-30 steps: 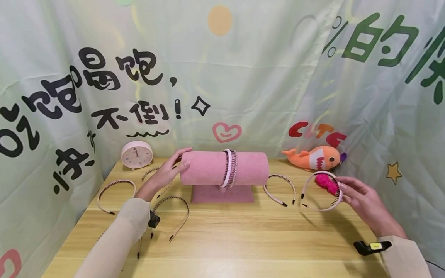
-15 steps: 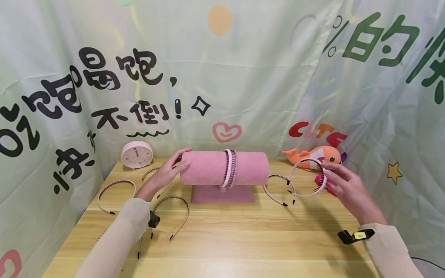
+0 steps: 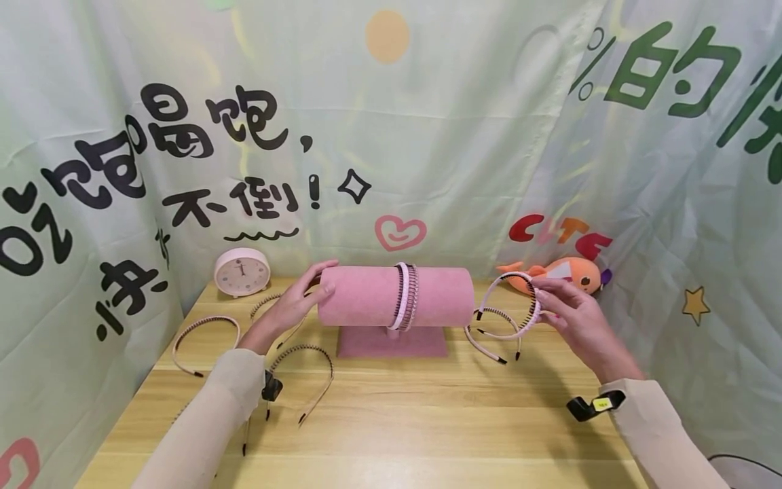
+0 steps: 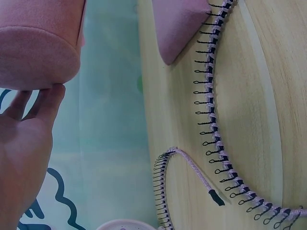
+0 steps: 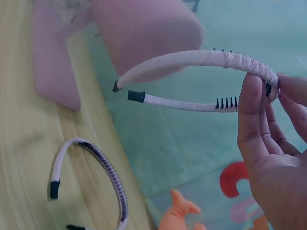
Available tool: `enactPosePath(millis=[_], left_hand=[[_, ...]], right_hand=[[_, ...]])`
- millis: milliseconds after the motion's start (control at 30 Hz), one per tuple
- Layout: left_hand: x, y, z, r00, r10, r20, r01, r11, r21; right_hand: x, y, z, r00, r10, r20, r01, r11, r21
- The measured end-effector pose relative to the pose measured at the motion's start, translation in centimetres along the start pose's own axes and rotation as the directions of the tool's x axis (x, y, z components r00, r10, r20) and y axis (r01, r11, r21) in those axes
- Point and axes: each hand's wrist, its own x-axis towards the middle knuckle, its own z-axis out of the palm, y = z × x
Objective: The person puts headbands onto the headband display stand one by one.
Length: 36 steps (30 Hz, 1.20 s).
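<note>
In the head view, my left hand [image 3: 293, 302] holds the left end of a pink velvet roll [image 3: 357, 295] on a display stand. Its fingertips reach behind the roll's end in the left wrist view. A pale pink headband with small dark teeth hangs round the middle of the roll [image 3: 402, 295]. My right hand [image 3: 577, 322] pinches another pale pink headband [image 5: 192, 58] by its curved top, between thumb and fingers. This headband is off the table, just right of the roll, its dark-tipped ends pointing left. It overlaps a headband [image 3: 485, 350] lying on the table.
Several toothed headbands, one a loop [image 3: 204, 322], lie on the wooden table [image 3: 397, 421] around my left arm. A pink clock [image 3: 241, 273] stands at the back left, an orange plush whale [image 3: 574, 272] at the back right. A printed curtain [image 3: 427, 149] closes off the back.
My right hand has moved left with its headband, from in front of the plush whale to near the roll's right end. The left hand stays at the roll's left end.
</note>
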Motion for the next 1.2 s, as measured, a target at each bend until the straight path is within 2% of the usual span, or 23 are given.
enactPosePath(millis=[233,433,800,1200], left_hand=[[0.1,0.1,0.1,1.000,0.000,0.001,0.000,1.000,-0.010],[0.1,0.1,0.1,1.000,0.001,-0.002,-0.001,1.000,-0.010],[0.2,-0.1,0.1,1.000,0.000,-0.008,0.000,1.000,-0.010],[0.2,-0.1,0.1,1.000,0.008,-0.005,-0.008,1.000,-0.010]], right_hand=[[0.9,-0.1,1.5,1.000,0.024,0.015,-0.022,0.995,-0.097],[2.0,0.3,2.7,1.000,0.008,0.026,-0.005,0.992,-0.128],[3.5,0.8,5.1,0.995,0.093,-0.042,-0.099,0.979,-0.178],[4.7,0.9,7.1,0.987,0.157,-0.043,-0.163,0.964,-0.211]])
